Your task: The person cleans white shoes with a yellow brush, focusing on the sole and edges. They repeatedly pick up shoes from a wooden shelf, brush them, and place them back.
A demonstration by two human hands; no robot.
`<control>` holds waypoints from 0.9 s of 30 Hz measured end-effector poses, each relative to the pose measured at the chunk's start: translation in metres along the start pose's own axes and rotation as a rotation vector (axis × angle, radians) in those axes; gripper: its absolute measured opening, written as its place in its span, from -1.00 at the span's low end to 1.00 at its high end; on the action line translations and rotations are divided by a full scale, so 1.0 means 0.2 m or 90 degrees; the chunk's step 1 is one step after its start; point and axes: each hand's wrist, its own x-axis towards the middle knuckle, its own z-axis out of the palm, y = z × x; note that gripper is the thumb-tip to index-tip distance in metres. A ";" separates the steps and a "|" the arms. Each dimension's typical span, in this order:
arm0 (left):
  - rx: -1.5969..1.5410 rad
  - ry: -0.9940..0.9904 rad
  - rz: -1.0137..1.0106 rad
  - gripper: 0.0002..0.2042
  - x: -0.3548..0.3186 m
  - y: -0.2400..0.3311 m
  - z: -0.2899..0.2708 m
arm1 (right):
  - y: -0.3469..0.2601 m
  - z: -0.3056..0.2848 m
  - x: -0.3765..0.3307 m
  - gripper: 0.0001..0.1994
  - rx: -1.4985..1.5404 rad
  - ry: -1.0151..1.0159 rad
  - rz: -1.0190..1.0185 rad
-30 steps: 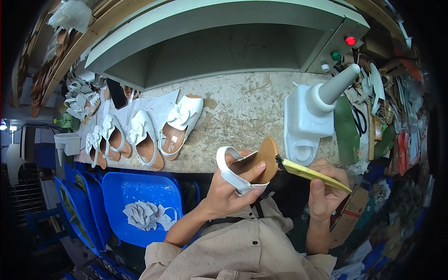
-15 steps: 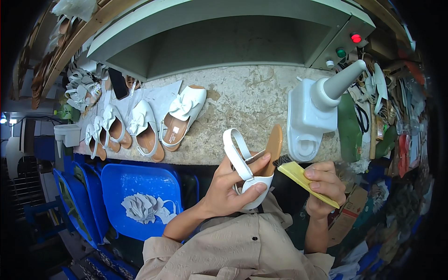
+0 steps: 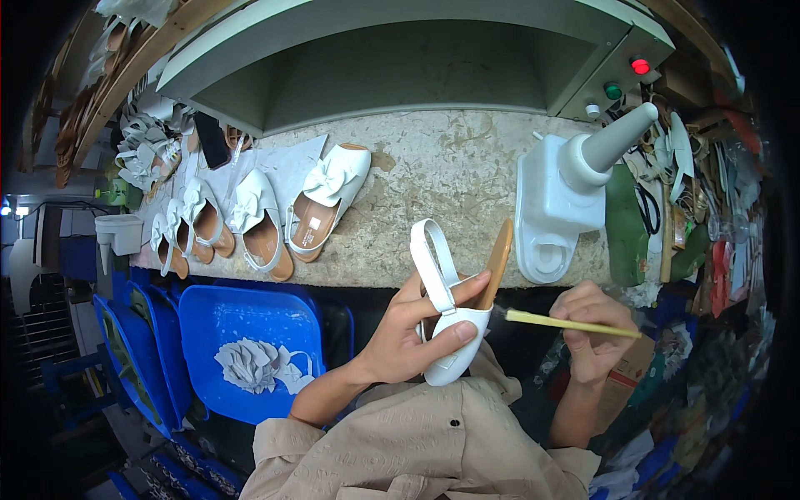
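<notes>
My left hand is closed around a white sandal, thumb on its white upper and fingers by the ankle strap. The sandal's tan sole points up and away, over the bench's front edge. In my right hand is a flat brush with a yellow handle, now seen edge-on. Its dark bristle tip is close beside the sandal's upper and sole edge; whether it touches, I cannot tell. A white plastic pot with a grey cone stands on the bench beyond the brush.
Several white bow sandals stand in a row on the worn bench. A hooded metal machine spans the back. A blue tray holding pale cut pieces is at lower left. Scissors and scraps crowd the right.
The brush has turned from showing its broad face to its thin edge, its tip lowered to the sandal's side. My left hand has shifted the sandal slightly, tilting it more upright.
</notes>
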 end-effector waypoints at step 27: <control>-0.190 0.068 -0.120 -0.49 0.00 -0.03 0.06 | 0.04 0.19 -0.11 -0.78 -0.090 0.111 -0.004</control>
